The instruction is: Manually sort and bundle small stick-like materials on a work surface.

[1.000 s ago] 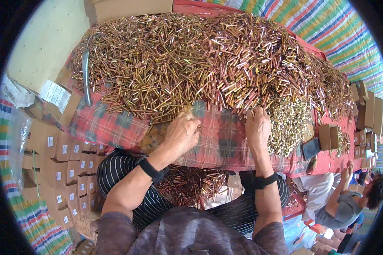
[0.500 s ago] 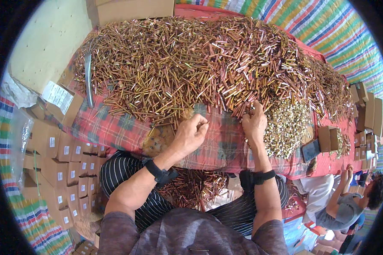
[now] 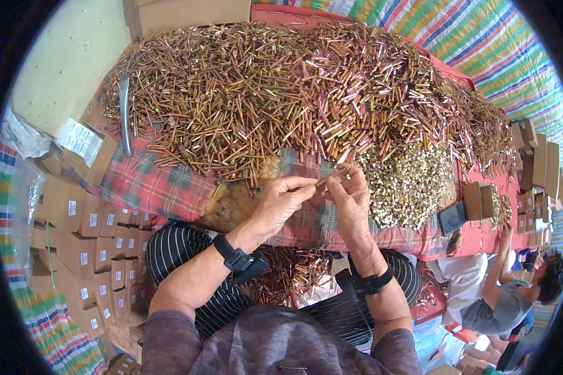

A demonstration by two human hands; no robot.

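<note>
My left hand (image 3: 283, 201) pinches a thin brass-coloured metal rod (image 3: 321, 184), of which only a short piece shows between my fingers. At its other end the fingertips of my right hand (image 3: 349, 199) are closed. Whether a small part sits in the right fingertips is hidden. Beyond both hands spreads a large heap of similar brass and copper-coloured rods (image 3: 244, 94). Just right of my right hand lies a pile of small, shiny, nut-like metal pieces (image 3: 410, 187). Both hands are over a red and green plaid cloth (image 3: 306, 215).
A curved metal bar (image 3: 126, 115) lies at the heap's left end. Stacked cardboard boxes (image 3: 75, 240) stand at left. More rods (image 3: 288, 275) lie below between my knees. Right of the pile are a dark tray (image 3: 453, 218) and a small open box (image 3: 477, 201). A co-worker (image 3: 513, 306) sits farther right.
My right hand has come left from the edge of the nut-like pile to meet my left hand. The left hand has shifted slightly right, and the rod now shows between them.
</note>
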